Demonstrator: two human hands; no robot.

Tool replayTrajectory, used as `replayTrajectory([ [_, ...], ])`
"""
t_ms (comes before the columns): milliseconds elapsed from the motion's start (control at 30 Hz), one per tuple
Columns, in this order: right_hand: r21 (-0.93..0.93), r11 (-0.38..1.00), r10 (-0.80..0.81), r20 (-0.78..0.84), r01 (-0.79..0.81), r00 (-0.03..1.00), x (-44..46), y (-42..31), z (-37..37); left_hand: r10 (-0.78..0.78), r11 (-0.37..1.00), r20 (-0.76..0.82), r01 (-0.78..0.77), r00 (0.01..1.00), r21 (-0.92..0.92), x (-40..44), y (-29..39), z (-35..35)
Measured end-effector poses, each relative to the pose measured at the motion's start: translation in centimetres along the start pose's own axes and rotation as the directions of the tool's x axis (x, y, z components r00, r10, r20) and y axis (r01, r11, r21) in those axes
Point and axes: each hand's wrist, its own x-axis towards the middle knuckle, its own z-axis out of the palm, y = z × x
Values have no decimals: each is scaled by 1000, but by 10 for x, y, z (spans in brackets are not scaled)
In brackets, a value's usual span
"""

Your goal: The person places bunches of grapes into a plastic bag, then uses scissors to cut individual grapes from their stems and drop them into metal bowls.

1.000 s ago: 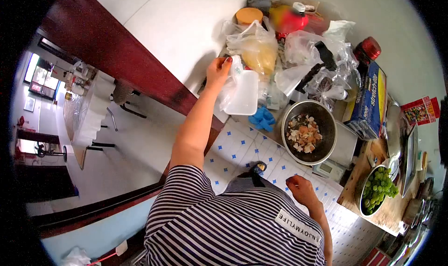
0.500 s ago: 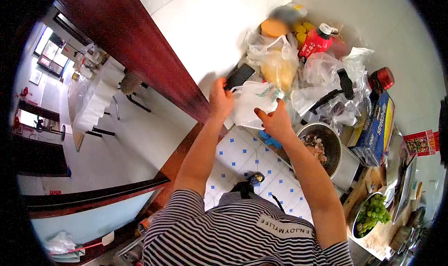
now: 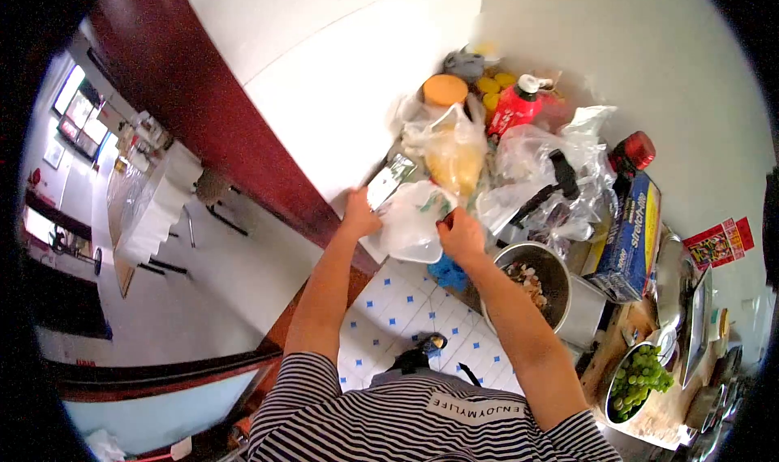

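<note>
My left hand [image 3: 359, 212] is closed on the lower end of a smartphone [image 3: 391, 181] with a lit screen. Beside it lies a white plastic bag [image 3: 414, 223], its contents hidden. The curled fingers of my right hand [image 3: 462, 236] pinch the right edge of this bag, and a small dark patch shows at the fingertips. Just behind is a clear bag [image 3: 453, 166] with something yellow inside. Close to my right forearm stands a metal pot [image 3: 560, 287] holding chopped pieces and scraps.
A red bottle [image 3: 513, 109], an orange-lidded jar [image 3: 445, 90] and crumpled plastic bags [image 3: 535, 158] crowd the corner. On the right are a stretch-film box [image 3: 631, 239] and a bowl of green grapes [image 3: 641, 381]. A dark red door frame [image 3: 219, 113] rises at left.
The phone's dark screen has lit up and the phone is turned slightly. My right hand's spread fingers have closed on the bag's edge. The whole view has shifted.
</note>
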Motion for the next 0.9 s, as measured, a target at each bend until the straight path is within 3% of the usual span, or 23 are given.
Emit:
replayTrajectory([
  [67,8,1000,15,7,-15,1000,0,3,-5,73,934,-50,-86,996,-348,-6,-1,-7],
  [100,14,1000,26,38,-26,999,-1,4,-6,86,934,-50,-98,995,-343,-7,-6,-6],
  [167,52,999,-14,-36,15,999,-3,12,-3,-171,780,-71,91,983,-619,-1,-22,5],
  [200,83,995,-53,-101,61,993,-2,14,-3,-159,784,-71,83,985,-615,6,-33,11],
  [267,154,988,1,-115,17,993,-3,12,-5,-287,354,80,183,954,-917,18,-51,21],
  [333,262,965,13,-5,-12,1000,-3,18,-10,-561,248,110,293,820,-923,12,-30,12],
  [400,259,966,29,-24,-22,999,-8,15,-19,-424,366,-248,-85,871,-927,-17,17,2],
  [467,276,961,-8,-63,25,998,-13,13,-28,-420,609,-498,-171,758,-774,37,-58,58],
  [533,402,915,14,-63,13,998,-18,13,-35,-598,636,-449,53,665,-770,16,-8,33],
  [600,441,897,-11,-28,22,1000,-28,6,-57,-457,496,-112,148,882,-855,24,-22,30],
  [667,513,854,-58,-71,86,996,-37,2,-73,-247,191,151,200,957,-961,47,-49,38],
  [700,515,853,-47,-85,84,995,-42,-2,-85,-213,73,277,298,937,-952,56,-57,42],
  [833,746,665,-112,42,43,993,-68,-7,-127,-193,-2,186,189,963,-982,30,-24,6],
  [900,833,553,-181,119,1,976,-85,2,-146,-225,68,-50,-36,973,-997,9,0,-16],
])
